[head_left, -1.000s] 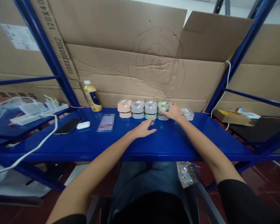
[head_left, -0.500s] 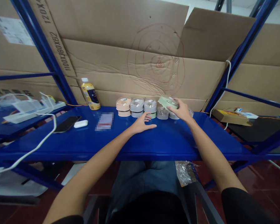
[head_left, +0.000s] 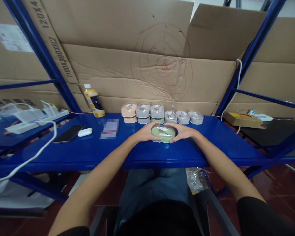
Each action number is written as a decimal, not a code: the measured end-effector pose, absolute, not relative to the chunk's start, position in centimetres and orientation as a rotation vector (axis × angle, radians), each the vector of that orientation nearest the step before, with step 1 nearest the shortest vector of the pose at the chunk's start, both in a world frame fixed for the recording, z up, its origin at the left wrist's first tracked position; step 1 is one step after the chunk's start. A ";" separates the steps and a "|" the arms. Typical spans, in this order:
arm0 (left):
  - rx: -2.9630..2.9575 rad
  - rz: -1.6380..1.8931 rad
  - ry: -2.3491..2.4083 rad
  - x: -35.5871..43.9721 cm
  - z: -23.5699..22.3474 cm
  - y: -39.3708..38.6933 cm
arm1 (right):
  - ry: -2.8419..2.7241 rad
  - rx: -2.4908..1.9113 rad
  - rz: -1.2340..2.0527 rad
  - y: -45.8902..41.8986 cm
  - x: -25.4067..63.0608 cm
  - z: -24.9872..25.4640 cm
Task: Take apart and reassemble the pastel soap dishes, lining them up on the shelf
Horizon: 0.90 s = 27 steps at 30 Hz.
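A green oval container with a clear lid (head_left: pixel 163 132) is near the middle of the blue shelf, between my two hands. My left hand (head_left: pixel 147 131) grips its left end, with the thumb along the front. On its right end my right hand (head_left: pixel 183 131) is closed in the same way. Behind it, against the cardboard, stands a row of similar containers. The left ones are stacked in twos: a peach container (head_left: pixel 129 110) and grey containers (head_left: pixel 143 110) on top. To the right, single grey containers (head_left: pixel 183 117) stand side by side.
On the left are a yellow bottle (head_left: pixel 94 101), a blurred-out packet (head_left: pixel 109 128), a white earbud case (head_left: pixel 85 132), a black phone (head_left: pixel 69 133) and a power strip (head_left: pixel 36 122) with cables. An open cardboard box (head_left: pixel 244 120) lies right, beyond the blue frame post (head_left: pixel 250 59).
My right hand has brought the green container from above the right part of the row down to the front middle. My left hand, open and empty before, now grips its other end.
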<state>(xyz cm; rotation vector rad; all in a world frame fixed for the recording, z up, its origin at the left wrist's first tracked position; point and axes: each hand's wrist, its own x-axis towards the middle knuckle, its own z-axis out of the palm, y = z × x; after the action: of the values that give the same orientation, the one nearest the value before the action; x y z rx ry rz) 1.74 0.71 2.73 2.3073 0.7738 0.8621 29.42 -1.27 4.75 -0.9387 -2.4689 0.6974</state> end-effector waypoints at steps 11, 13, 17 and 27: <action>2.371 0.839 0.806 2.1 2.9 0.2 | -2.262 -1.019 0.323 -1.6 28.9 5.6; 2.436 0.816 0.813 1.9 2.8 0.3 | -2.117 -1.054 0.326 -1.3 30.6 6.2; 2.583 0.732 0.771 1.9 2.6 0.3 | -1.851 -1.243 0.272 -0.5 32.7 6.5; 2.286 1.214 0.972 1.5 2.2 2.6 | -1.810 -1.293 0.257 0.3 32.8 5.8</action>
<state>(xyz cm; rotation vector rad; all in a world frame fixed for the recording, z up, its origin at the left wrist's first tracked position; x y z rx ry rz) 1.54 2.62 2.23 2.2856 0.9716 1.2144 32.79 0.29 5.82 -1.2934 -1.8095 0.2572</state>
